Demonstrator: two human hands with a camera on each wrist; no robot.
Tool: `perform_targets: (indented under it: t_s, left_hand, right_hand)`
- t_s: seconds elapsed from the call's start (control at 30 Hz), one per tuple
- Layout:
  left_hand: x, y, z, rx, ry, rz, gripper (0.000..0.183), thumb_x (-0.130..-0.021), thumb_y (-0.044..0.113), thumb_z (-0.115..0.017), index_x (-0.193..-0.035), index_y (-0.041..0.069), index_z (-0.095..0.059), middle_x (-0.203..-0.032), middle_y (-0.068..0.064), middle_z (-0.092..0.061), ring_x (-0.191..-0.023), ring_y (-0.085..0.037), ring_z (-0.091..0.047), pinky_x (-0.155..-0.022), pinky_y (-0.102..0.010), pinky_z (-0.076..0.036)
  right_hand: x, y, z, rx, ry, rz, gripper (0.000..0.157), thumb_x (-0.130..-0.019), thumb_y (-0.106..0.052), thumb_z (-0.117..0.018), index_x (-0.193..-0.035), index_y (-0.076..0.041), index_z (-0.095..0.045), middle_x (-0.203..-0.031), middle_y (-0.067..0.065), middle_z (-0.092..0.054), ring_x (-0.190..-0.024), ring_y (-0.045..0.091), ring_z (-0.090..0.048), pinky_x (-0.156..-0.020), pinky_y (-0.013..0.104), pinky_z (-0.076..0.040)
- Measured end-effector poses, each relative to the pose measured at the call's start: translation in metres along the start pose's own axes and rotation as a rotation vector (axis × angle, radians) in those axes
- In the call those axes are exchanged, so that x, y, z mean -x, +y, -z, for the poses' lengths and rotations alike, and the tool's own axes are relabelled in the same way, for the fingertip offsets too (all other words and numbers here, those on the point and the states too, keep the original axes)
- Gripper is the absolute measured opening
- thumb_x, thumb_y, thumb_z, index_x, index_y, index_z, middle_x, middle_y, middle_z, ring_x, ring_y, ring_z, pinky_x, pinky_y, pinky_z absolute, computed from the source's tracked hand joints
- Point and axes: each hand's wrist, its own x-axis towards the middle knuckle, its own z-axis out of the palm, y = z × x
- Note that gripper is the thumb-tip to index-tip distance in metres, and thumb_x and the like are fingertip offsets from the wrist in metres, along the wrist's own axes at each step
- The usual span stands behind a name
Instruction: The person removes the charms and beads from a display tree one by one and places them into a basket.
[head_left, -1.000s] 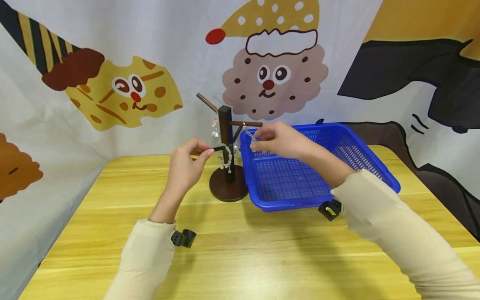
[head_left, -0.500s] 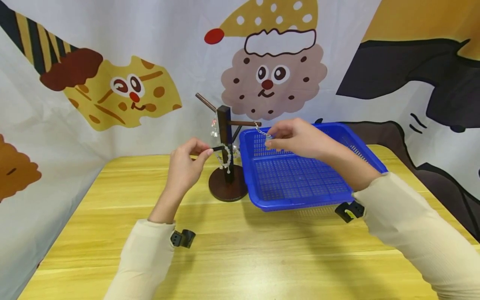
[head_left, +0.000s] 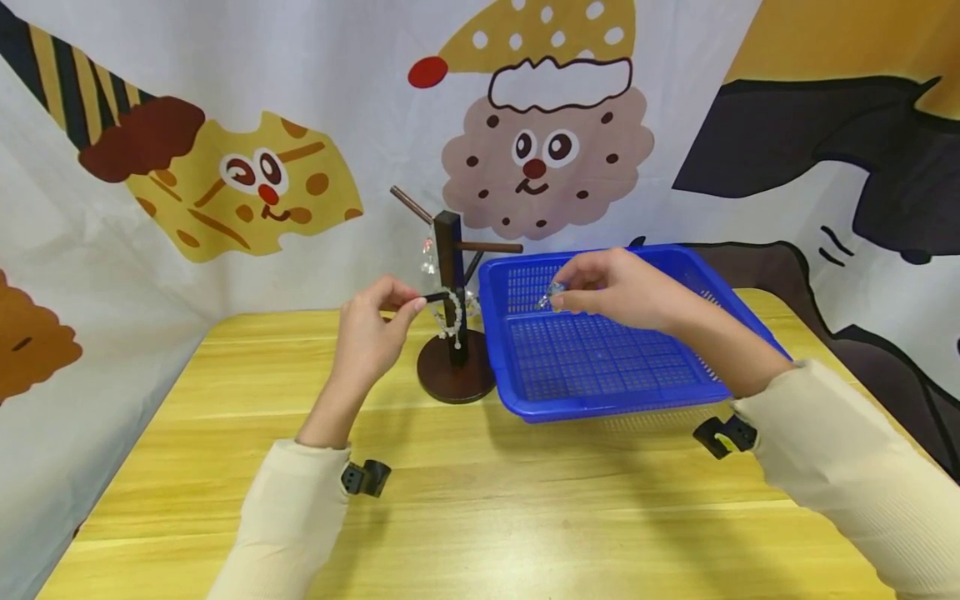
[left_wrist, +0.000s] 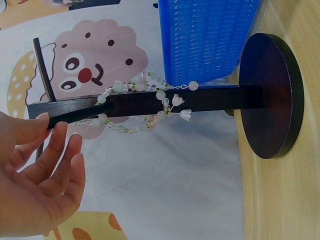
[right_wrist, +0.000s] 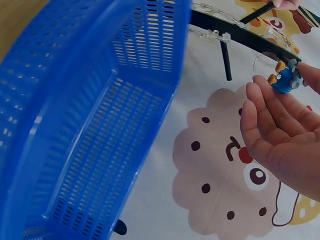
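A dark wooden jewelry stand [head_left: 448, 250] with a round base and several pegs stands on the table. My left hand [head_left: 371, 329] pinches the tip of a front peg [left_wrist: 77, 115] between thumb and forefinger. From that peg hangs a beaded bracelet [left_wrist: 161, 95] of pale green and clear beads with white flower charms. My right hand [head_left: 626, 287], over the basket, holds a keychain by its small blue figure charm [right_wrist: 286, 79] with orange feet. Its chain [head_left: 543, 302] dangles left of the fingertips. The upper right peg [head_left: 491, 247] is bare.
A blue perforated plastic basket [head_left: 592, 410] sits right of the stand, close to its base. More beaded pieces [head_left: 428, 254] hang at the stand's back. Behind the table [head_left: 465, 500] hangs a cartoon-printed curtain [head_left: 330, 50].
My right hand has drawn the keychain off the upper right peg and moved right, over the basket. The left hand keeps its pinch on the front peg.
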Motion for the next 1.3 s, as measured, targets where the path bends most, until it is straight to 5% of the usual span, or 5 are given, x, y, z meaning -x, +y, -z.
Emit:
perform_targets:
  t_s: [0.87,1.3]
  left_hand:
    - [0.0,-0.003,-0.001,0.007,0.008,-0.01,0.011,-0.088,0.011,-0.062,-0.091,0.001,-0.062,-0.09,-0.013,-0.065,-0.085,-0.024,-0.059,-0.073,-0.038,-0.049]
    - [0.0,-0.003,-0.001,0.013,0.002,-0.006,0.011,-0.088,0.012,-0.062,-0.091,0.001,-0.061,-0.091,-0.013,-0.064,-0.086,-0.024,-0.059,-0.072,-0.038,-0.049]
  right_hand:
    - [0.018,0.049,-0.047,-0.074,-0.148,-0.075,0.02,-0.085,-0.021,-0.065,-0.097,-0.004,-0.062,-0.079,0.0,-0.064,-0.073,0.016,-0.059,-0.066,0.033,-0.046]
    - [0.013,0.037,-0.032,-0.09,-0.108,-0.02,0.018,-0.088,-0.016,-0.061,-0.099,-0.002,-0.061,-0.08,0.002,-0.065,-0.076,0.018,-0.059,-0.067,0.033,-0.047]
